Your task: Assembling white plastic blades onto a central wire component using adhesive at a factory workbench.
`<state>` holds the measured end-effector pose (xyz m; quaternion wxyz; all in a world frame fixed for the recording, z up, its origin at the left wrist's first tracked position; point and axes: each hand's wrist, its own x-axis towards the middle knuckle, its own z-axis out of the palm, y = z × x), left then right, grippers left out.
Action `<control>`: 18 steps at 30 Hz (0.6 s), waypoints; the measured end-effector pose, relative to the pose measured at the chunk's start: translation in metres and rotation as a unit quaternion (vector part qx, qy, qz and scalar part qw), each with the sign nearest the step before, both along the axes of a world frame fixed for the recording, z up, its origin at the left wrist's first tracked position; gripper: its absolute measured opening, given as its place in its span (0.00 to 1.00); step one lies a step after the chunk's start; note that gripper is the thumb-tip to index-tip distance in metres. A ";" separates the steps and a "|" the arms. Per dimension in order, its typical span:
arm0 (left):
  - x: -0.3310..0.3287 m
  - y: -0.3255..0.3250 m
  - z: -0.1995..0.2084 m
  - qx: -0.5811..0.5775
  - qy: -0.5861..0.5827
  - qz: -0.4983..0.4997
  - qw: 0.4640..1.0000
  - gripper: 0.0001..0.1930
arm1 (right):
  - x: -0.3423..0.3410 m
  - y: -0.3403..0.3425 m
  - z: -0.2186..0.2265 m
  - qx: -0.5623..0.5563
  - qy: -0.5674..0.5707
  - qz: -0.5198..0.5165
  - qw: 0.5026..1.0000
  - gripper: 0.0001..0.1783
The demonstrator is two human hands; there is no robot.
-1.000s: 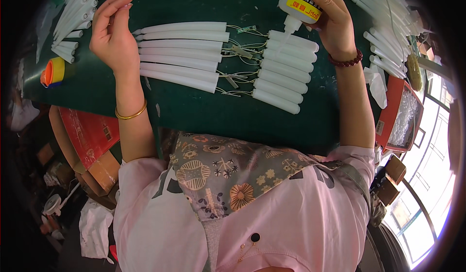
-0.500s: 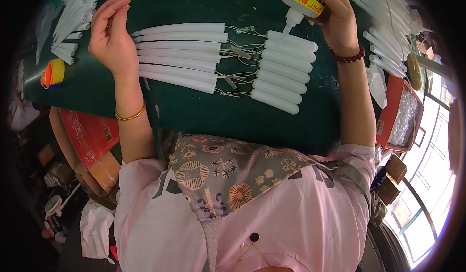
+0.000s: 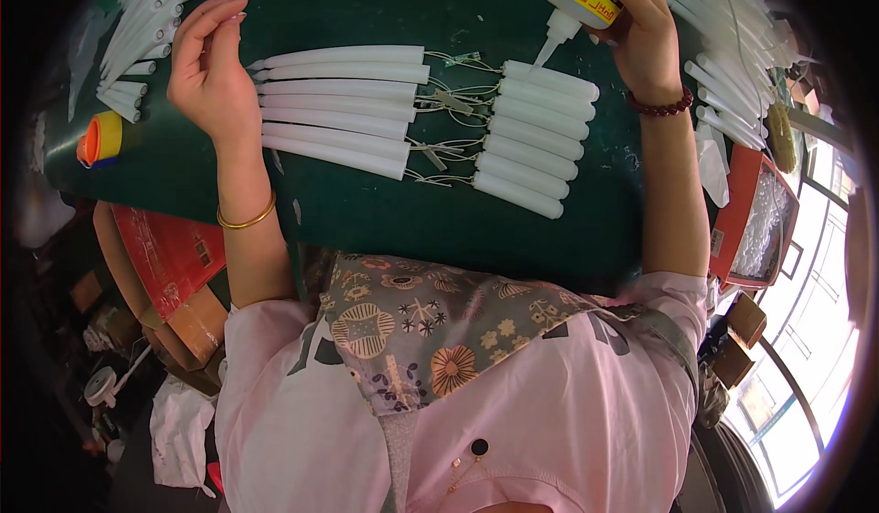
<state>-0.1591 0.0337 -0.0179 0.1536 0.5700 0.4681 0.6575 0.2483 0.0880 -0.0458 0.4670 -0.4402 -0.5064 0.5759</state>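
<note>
My right hand (image 3: 643, 55) is closed around a white glue bottle (image 3: 586, 0) with a yellow and black label. The bottle is tipped, its nozzle (image 3: 549, 44) pointing down at the farthest of several short white tubes (image 3: 548, 81). Thin wires (image 3: 455, 101) with small flat parts run from these tubes to a row of longer white candle-shaped tubes (image 3: 339, 87) with pointed tips. Beside those tips rests my left hand (image 3: 215, 69), its fingers curled together with nothing visible in them.
Several white tubes (image 3: 151, 18) are piled at the far left, near a yellow and orange tape roll (image 3: 101, 139). More white tubes (image 3: 728, 101) lie at the right. A red box (image 3: 755, 220) stands by the right table edge, and cardboard boxes (image 3: 174, 284) sit at lower left.
My right hand and the glue bottle have shifted slightly to the right. The nozzle stays by the farthest short tube. My left hand has barely moved.
</note>
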 end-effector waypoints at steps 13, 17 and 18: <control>0.005 0.001 0.001 -0.002 -0.012 -0.003 1.000 0.08 | -0.024 -0.016 0.056 -0.024 -0.001 -0.052 0.998 0.24; 0.001 0.000 0.001 0.001 -0.007 -0.003 1.000 0.08 | -0.024 -0.015 0.067 -0.011 -0.027 -0.057 0.998 0.24; 0.001 -0.001 0.001 0.000 -0.006 -0.002 1.000 0.08 | -0.025 -0.013 0.067 -0.011 -0.027 -0.057 0.998 0.24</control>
